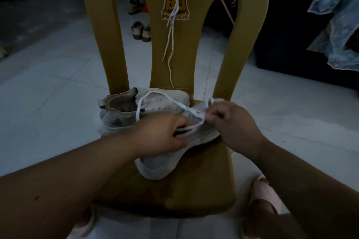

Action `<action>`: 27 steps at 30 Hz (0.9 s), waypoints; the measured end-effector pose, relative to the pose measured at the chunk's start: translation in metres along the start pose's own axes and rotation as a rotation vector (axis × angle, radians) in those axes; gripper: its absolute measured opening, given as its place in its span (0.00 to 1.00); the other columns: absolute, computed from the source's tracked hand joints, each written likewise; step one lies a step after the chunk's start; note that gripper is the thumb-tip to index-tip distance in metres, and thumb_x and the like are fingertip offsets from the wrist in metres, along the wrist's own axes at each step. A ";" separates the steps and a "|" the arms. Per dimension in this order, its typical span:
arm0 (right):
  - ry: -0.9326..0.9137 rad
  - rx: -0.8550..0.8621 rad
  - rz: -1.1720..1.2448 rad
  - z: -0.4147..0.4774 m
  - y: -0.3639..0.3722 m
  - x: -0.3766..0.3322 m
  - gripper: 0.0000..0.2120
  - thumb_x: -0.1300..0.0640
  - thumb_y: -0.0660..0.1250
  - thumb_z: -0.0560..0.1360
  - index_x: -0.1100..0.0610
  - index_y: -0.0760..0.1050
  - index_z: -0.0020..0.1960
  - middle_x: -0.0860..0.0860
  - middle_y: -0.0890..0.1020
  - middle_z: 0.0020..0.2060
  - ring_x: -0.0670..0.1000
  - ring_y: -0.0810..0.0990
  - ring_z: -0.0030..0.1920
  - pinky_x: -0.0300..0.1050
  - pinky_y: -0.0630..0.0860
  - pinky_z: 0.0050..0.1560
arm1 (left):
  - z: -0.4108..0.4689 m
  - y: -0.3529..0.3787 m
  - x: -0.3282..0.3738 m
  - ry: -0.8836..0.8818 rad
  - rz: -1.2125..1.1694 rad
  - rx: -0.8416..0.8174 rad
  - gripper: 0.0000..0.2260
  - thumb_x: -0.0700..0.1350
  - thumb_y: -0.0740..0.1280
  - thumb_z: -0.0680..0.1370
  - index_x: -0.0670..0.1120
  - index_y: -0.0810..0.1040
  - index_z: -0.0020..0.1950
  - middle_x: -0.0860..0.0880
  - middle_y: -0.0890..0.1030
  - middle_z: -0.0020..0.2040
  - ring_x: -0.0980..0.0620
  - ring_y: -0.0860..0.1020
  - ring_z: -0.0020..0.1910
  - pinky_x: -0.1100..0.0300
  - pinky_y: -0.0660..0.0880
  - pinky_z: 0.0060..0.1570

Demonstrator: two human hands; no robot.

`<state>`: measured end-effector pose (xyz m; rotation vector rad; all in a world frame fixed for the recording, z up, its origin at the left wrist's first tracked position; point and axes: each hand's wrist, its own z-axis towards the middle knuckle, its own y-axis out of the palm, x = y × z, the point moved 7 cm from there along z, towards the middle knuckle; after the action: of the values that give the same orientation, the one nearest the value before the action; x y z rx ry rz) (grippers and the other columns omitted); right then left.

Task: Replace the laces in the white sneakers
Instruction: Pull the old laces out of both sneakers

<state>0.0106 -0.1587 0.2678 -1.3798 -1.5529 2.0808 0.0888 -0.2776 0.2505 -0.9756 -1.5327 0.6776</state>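
Two white sneakers lie on the seat of a yellow plastic chair (pixel 204 190). The near sneaker (pixel 165 163) rests on its side under my hands; the far sneaker (pixel 124 110) lies behind it to the left. My left hand (pixel 161 137) grips the near sneaker at its collar. My right hand (pixel 231 122) pinches a white lace (pixel 153 94) that loops up over the far sneaker and runs back down to the near one. Another white lace (pixel 171 31) hangs down the chair's backrest.
The chair stands on a pale tiled floor (pixel 48 83). Sandals (pixel 141 31) sit on the floor behind the backrest. Light blue cloth (pixel 338 25) hangs at the right over a dark piece of furniture. My feet in pink slippers (pixel 266 194) flank the chair's front.
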 end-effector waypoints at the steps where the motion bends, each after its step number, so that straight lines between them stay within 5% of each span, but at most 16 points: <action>1: 0.033 0.080 0.026 0.000 -0.006 0.000 0.07 0.54 0.63 0.78 0.47 0.74 0.42 0.45 0.76 0.44 0.40 0.72 0.42 0.28 0.63 0.39 | 0.001 -0.002 0.000 -0.008 -0.011 0.007 0.07 0.52 0.68 0.74 0.53 0.77 0.50 0.53 0.79 0.42 0.58 0.76 0.39 0.58 0.77 0.40; 8: 0.192 0.329 0.256 -0.002 -0.030 0.003 0.09 0.52 0.61 0.79 0.45 0.73 0.41 0.38 0.74 0.39 0.37 0.73 0.40 0.31 0.67 0.38 | 0.004 -0.006 0.001 -0.041 0.005 -0.020 0.08 0.49 0.70 0.73 0.51 0.76 0.50 0.52 0.78 0.43 0.54 0.76 0.40 0.54 0.76 0.41; 13: 0.261 0.550 0.395 -0.007 -0.048 0.013 0.06 0.53 0.60 0.79 0.48 0.75 0.46 0.40 0.75 0.39 0.39 0.74 0.41 0.35 0.71 0.42 | 0.002 -0.010 0.005 -0.044 -0.052 -0.016 0.11 0.49 0.71 0.72 0.52 0.76 0.54 0.54 0.78 0.45 0.56 0.76 0.42 0.56 0.77 0.42; 18: 0.359 0.858 0.529 -0.013 -0.095 0.033 0.08 0.51 0.58 0.80 0.52 0.75 0.50 0.43 0.73 0.36 0.40 0.71 0.34 0.34 0.68 0.35 | 0.000 -0.010 0.007 -0.029 -0.037 -0.058 0.13 0.49 0.71 0.72 0.54 0.75 0.56 0.55 0.78 0.45 0.57 0.76 0.42 0.60 0.77 0.41; 20: 0.283 0.655 0.471 -0.005 -0.099 0.030 0.09 0.52 0.57 0.81 0.52 0.75 0.48 0.44 0.74 0.38 0.41 0.71 0.36 0.38 0.68 0.37 | -0.002 -0.010 0.014 -0.004 -0.003 -0.051 0.13 0.50 0.71 0.73 0.55 0.76 0.56 0.57 0.78 0.44 0.58 0.76 0.41 0.61 0.76 0.40; 24: 0.114 -0.008 0.122 0.004 -0.048 0.004 0.09 0.57 0.63 0.77 0.49 0.75 0.40 0.45 0.77 0.37 0.43 0.75 0.38 0.36 0.68 0.37 | -0.007 -0.009 0.018 0.026 0.067 -0.015 0.11 0.50 0.69 0.74 0.56 0.76 0.55 0.58 0.75 0.40 0.60 0.74 0.38 0.64 0.75 0.38; 27: 0.005 -0.344 -0.015 -0.005 -0.018 -0.007 0.07 0.53 0.65 0.76 0.41 0.73 0.43 0.40 0.76 0.42 0.40 0.75 0.43 0.34 0.68 0.40 | -0.007 -0.009 0.017 0.034 0.116 0.001 0.08 0.50 0.68 0.74 0.56 0.76 0.52 0.56 0.77 0.40 0.59 0.74 0.38 0.61 0.74 0.37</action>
<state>0.0121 -0.1518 0.2868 -1.4679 -1.9833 1.8605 0.0938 -0.2682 0.2674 -1.0760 -1.4545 0.7395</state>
